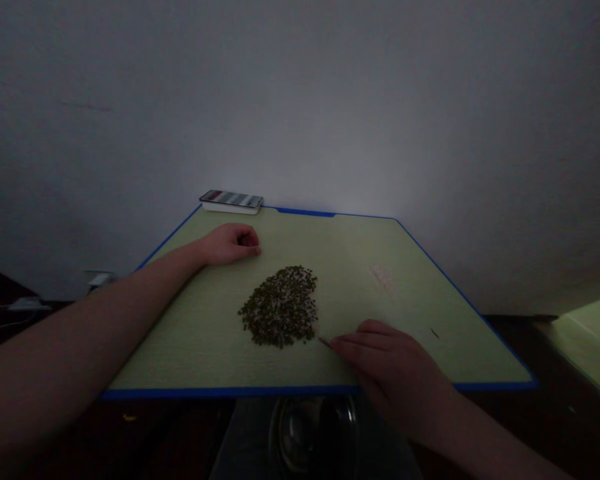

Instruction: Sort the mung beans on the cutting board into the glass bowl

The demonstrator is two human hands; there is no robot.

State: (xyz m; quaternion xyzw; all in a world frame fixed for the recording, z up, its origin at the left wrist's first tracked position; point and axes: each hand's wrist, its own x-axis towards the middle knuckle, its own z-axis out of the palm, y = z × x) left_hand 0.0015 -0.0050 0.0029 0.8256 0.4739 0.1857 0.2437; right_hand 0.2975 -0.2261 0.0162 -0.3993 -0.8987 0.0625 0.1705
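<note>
A flat heap of small dark green beans (281, 306) lies in the middle of a pale green table (420, 293) with a blue edge. My left hand (230, 243) rests on the table behind and left of the heap, fingers curled loosely in. My right hand (380, 357) lies palm down near the front edge, fingers stretched toward the heap's right lower rim, with the fingertips just short of the beans. A small pale scatter of grains (384, 278) lies to the right of the heap.
A phone on a white box (231, 201) sits at the table's far left corner against the white wall. A glass bowl (314, 433) shows below the front edge. Another pale green surface (593, 340) is at the right. Cables lie at the left.
</note>
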